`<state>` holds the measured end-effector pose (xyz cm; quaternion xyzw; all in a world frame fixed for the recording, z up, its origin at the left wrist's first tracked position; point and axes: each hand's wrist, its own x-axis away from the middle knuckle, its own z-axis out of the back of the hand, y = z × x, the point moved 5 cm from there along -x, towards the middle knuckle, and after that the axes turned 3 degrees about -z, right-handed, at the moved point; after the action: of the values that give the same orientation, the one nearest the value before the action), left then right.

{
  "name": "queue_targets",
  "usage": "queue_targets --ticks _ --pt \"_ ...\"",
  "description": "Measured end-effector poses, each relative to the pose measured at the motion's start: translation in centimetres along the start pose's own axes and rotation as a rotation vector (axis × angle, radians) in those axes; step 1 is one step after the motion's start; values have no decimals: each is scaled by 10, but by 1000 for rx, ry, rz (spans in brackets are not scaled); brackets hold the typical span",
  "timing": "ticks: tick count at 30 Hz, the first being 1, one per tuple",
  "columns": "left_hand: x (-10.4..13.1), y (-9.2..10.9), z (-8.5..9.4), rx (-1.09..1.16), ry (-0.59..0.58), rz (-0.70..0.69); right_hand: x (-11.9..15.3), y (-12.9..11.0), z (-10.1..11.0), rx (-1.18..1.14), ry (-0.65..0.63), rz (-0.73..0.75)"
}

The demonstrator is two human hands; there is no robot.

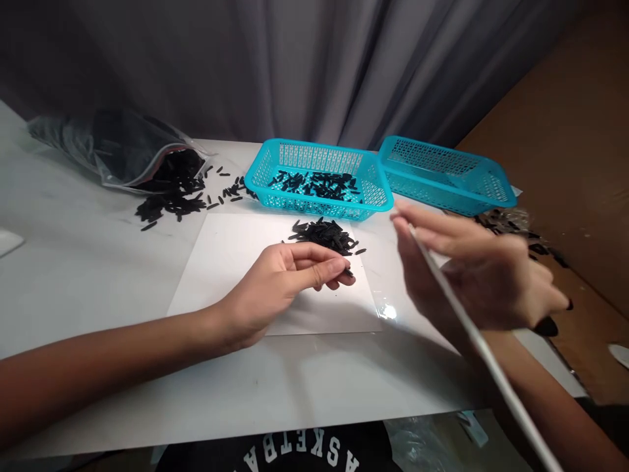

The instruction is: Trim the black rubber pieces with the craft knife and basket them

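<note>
My left hand (295, 278) is closed in a pinch over a white sheet of paper (211, 262), with a small black elongated piece (348, 271) at its fingertips. Just beyond those fingers lies a loose pile of similar black pieces (322, 235) on the sheet. Blurred by motion, my right hand (472, 269) is raised at the right, its thumb and forefinger near the corner of a turquoise basket (319, 208). A white cord-like strip (472, 331) crosses in front of the right hand and forearm; whether the fingers grip it cannot be made out.
Black pieces lie inside the turquoise basket. A second turquoise basket (442, 193) stands to its right, with dark pieces (506, 226) beside it. At the left, an open clear bag (132, 154) spills black pieces onto the table (344, 380). A grey curtain (304, 72) hangs behind.
</note>
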<state>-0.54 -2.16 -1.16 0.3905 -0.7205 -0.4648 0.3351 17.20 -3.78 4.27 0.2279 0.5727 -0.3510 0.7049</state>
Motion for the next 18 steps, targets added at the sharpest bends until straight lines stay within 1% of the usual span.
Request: queue_targets --ticks 1,2,3,4,6,7,8,9,10,11,13,16,18 --pt "-1 3 0 -20 -2 -36 -4 18 1 82 -6 -38" --pt "-1 6 1 -38 -5 -72 -9 39 6 127 48 -86" --pt "-2 9 1 -52 -11 -106 -13 65 10 164 62 -158" --pt "-2 12 2 -63 -22 -139 -17 91 16 247 76 -238" --pt "-3 16 3 -83 -41 -194 -21 143 30 498 89 -419" --pt "-3 18 3 -91 -47 -217 -21 165 35 608 26 -537" --pt "-3 19 3 -97 -50 -233 -20 181 41 729 0 -614" --pt "-3 20 4 -102 -51 -244 -19 191 46 842 -6 -649" --pt "-3 21 4 -108 -48 -253 -18 196 48 896 -48 -684" --pt "-2 21 4 -115 -45 -259 -17 197 49 944 -71 -697" --pt "0 24 4 -131 -35 -271 -17 192 47 982 -111 -726" --pt "3 28 2 -152 -18 -292 -17 186 47 1042 -112 -825" --pt "4 31 1 -160 -12 -306 -15 188 50 1070 -100 -881"
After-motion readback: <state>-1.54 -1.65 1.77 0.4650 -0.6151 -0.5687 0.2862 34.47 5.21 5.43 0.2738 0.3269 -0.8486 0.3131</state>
